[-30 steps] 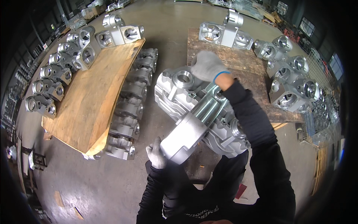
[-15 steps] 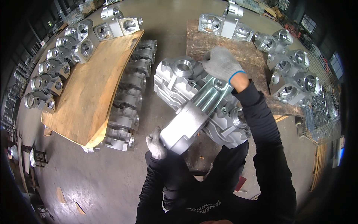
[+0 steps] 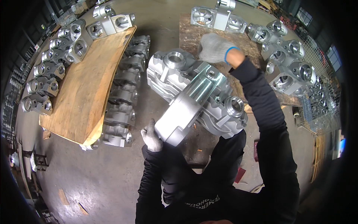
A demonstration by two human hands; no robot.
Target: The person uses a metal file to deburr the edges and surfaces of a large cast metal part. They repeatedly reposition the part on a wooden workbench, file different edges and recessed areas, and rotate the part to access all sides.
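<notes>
Long metal casting (image 3: 190,108) carried slantwise at chest height, over stacked castings (image 3: 175,71). Left hand (image 3: 152,136) grip clenched under near flanged end; right hand (image 3: 214,47) grip clenched on far end, weight shared.

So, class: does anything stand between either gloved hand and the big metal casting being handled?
Nothing visible does. The left hand already grips the near, round end of the casting, and the right hand rests directly on its far end.
</notes>
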